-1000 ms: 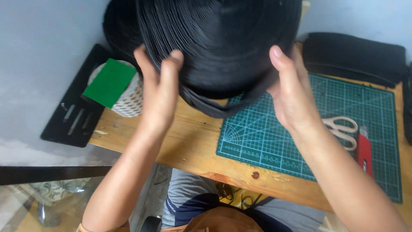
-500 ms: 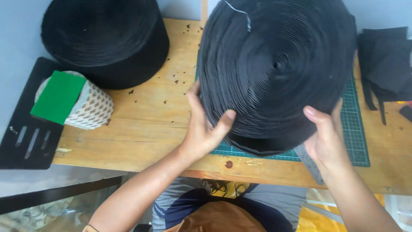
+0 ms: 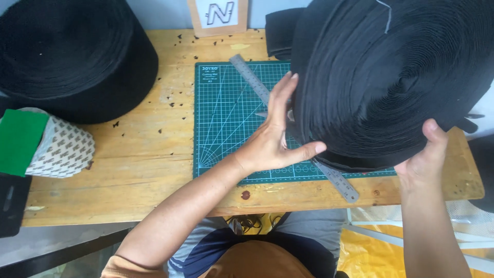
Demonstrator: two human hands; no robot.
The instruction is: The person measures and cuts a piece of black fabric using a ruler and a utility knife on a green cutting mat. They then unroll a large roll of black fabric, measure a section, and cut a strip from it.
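Head view: big black webbing roll (image 3: pixel 391 77) held up over the right, far part of the wooden table (image 3: pixel 144 154), flat coiled face tilted up toward the camera, core axis pointing roughly at the viewer. Left hand (image 3: pixel 275 139) pressed flat on the roll's left edge, fingers spread straight, thumb hooked under the near rim. Right hand (image 3: pixel 424 159) cupped under the near right rim, thumb on the face. Green cutting mat (image 3: pixel 226 118) and steel ruler (image 3: pixel 247 72) lie beneath, ruler running far-left to near-right. Second black roll (image 3: pixel 72 56) sits far left.
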